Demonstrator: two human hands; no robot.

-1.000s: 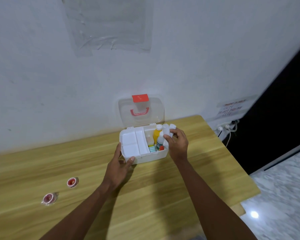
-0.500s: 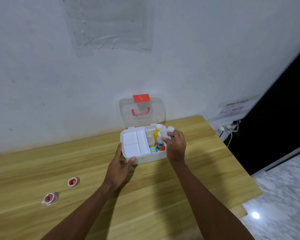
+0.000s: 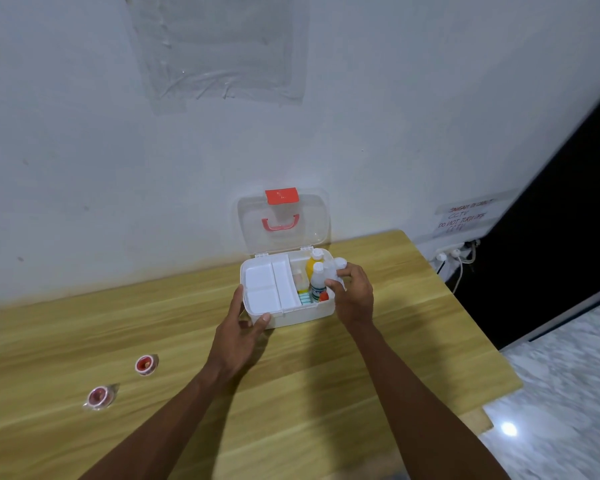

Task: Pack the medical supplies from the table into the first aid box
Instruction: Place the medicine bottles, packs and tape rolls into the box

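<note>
Right hand (image 3: 354, 299) fingers (image 3: 349, 271) pinch a small white plastic bottle (image 3: 335, 270); left hand (image 3: 238, 336) fingers (image 3: 237, 299) clasp the white plastic first aid box (image 3: 291, 315) corner.

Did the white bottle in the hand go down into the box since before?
Yes. The white bottle in the right hand sat higher above the first aid box rim a second ago; now it is lower, beside the yellow bottle.

A single head-worn wide-angle camera looks forward and down from above the near edge of a wooden table (image 3: 326, 393), facing the white wall (image 3: 84, 150) behind its far edge. Both forearms reach in from below, fairly close.
</note>
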